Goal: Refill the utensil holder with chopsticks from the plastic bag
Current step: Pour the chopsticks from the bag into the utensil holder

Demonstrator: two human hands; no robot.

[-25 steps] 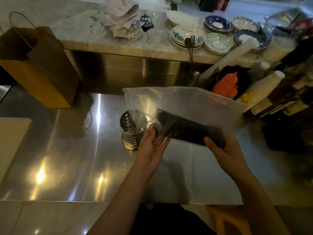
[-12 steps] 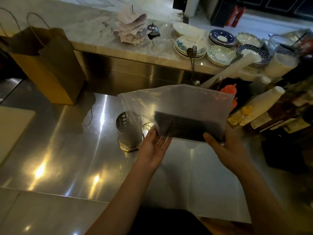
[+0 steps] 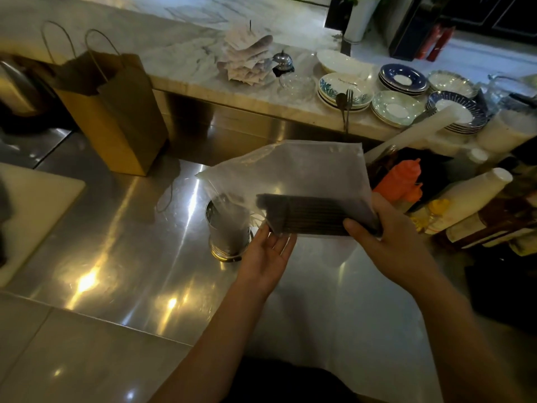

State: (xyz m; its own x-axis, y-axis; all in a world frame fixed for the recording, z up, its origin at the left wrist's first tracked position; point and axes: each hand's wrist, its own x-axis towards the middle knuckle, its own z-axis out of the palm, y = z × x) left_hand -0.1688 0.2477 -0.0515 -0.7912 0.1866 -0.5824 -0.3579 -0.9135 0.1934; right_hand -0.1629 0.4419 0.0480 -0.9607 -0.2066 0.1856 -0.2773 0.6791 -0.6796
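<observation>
Steel table (image 3: 116,257) carries one utensil holder (image 3: 229,242). Just above it is one plastic bag (image 3: 290,170) of chopsticks (image 3: 308,213); the right hand (image 3: 392,242) grips it, and the left hand (image 3: 266,257) touches underneath, fingers straight.

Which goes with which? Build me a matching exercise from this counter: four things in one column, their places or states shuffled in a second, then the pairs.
Column one
1. chopsticks
2. utensil holder
3. paper bag
4. orange squeeze bottle

Column two
A. stands upright at the back left of the steel counter
B. just right of the plastic bag
C. bundled inside the plastic bag
D. on the steel counter, partly behind the plastic bag's left end

Pairs: 1-C, 2-D, 3-A, 4-B
</observation>
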